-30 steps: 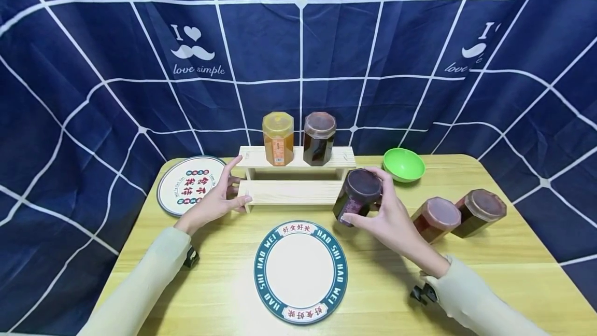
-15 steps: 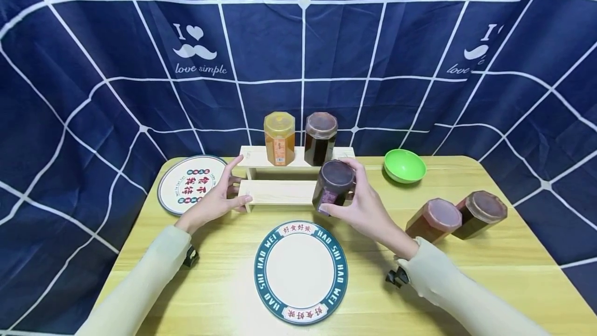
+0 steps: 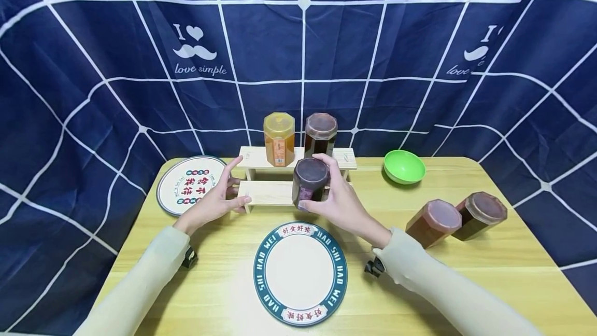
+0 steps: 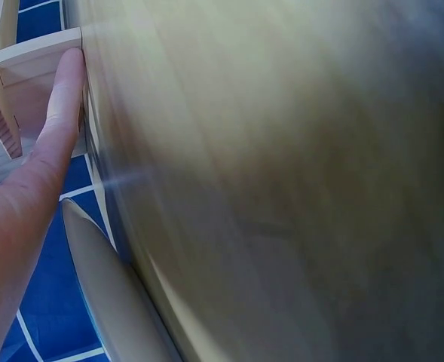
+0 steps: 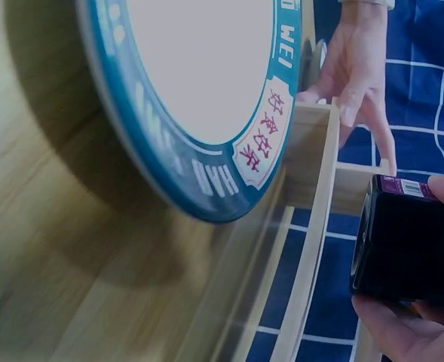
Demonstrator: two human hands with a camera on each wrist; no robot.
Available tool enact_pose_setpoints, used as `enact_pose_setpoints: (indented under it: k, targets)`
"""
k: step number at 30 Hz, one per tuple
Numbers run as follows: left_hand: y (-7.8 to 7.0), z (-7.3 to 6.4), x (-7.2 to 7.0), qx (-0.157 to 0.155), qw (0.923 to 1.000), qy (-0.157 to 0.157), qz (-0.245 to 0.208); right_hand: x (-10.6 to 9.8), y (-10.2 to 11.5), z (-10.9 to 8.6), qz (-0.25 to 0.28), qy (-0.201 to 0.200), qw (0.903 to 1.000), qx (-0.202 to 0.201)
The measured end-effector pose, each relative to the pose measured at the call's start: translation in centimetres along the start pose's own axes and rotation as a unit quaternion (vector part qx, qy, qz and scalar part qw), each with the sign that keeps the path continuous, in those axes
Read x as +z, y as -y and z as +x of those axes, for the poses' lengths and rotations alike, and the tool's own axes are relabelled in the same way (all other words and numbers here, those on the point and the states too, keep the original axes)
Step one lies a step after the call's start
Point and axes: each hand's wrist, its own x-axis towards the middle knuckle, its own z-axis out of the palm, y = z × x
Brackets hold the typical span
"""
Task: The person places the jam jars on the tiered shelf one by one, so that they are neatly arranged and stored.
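Observation:
My right hand (image 3: 342,204) grips a dark purple octagonal jar (image 3: 310,176) by its side, with the thumb at the front near the label. The jar hangs upright, close over the lower step of a two-step wooden rack (image 3: 270,192). In the right wrist view the same jar (image 5: 406,249) sits between thumb and fingers, its base apart from the step. My left hand (image 3: 212,204) holds the rack's left end, thumb on the lower step and index finger at the upper one. A yellow jar (image 3: 279,141) and a dark brown jar (image 3: 321,131) stand on the upper step.
A teal-rimmed plate (image 3: 300,274) lies in front of the rack. Another plate (image 3: 179,185) lies behind the left hand. To the right are a green bowl (image 3: 404,166), a reddish jar (image 3: 431,224) and a dark jar (image 3: 482,214). A blue curtain (image 3: 373,40) hangs behind the table.
My right hand has carried the purple jar leftward, from the rack's right end to the middle of the lower step. My left hand has stayed at the rack's left end.

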Motion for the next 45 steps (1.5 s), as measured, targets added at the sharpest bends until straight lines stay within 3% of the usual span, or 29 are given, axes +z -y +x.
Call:
enact_pose_setpoints:
  k: [23,45]
  targets:
    - [0.0,-0.1,-0.1,-0.001,1.0,-0.005,0.005,3.8,0.2,3.9,0.001,0.034,0.9987,-0.039]
    - [0.3,0.0,-0.1,-0.007,0.9999,-0.009,-0.007,5.8,0.0,4.7,-0.01,0.053,0.9974,-0.049]
